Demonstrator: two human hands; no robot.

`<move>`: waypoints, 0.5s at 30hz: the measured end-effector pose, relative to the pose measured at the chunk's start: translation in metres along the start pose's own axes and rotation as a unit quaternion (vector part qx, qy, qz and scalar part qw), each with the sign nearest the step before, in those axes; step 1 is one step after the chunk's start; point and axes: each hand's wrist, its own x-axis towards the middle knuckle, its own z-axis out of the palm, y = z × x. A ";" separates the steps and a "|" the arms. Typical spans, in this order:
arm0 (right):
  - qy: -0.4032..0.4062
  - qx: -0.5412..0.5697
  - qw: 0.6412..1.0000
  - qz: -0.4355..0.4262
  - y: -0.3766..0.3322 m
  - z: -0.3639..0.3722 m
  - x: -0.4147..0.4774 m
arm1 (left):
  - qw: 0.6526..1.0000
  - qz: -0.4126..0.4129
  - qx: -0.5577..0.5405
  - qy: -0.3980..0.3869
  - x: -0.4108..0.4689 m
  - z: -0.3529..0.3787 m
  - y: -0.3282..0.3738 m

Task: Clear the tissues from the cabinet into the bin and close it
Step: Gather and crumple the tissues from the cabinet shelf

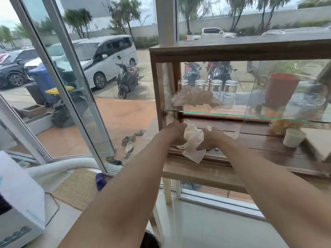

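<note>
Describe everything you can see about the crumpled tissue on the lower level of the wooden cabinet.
The crumpled pale tissue looks like thin, slightly translucent paper, white with a faint beige tint, creased all over. It sits at the front left of the wooden glass-sided cabinet, below the glass shelf. Both hands grip it, the left hand on its left side, the right hand on its right. A loose flat corner hangs down over the cabinet's front bottom edge.

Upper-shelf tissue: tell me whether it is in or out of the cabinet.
In. The crumpled upper tissue lies on the glass shelf inside the cabinet, beside upturned glasses; neither hand touches it.
</note>
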 end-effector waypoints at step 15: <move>-0.053 0.067 0.996 0.021 0.020 0.014 0.073 | 0.996 -0.045 0.001 -0.080 0.085 0.045 -0.003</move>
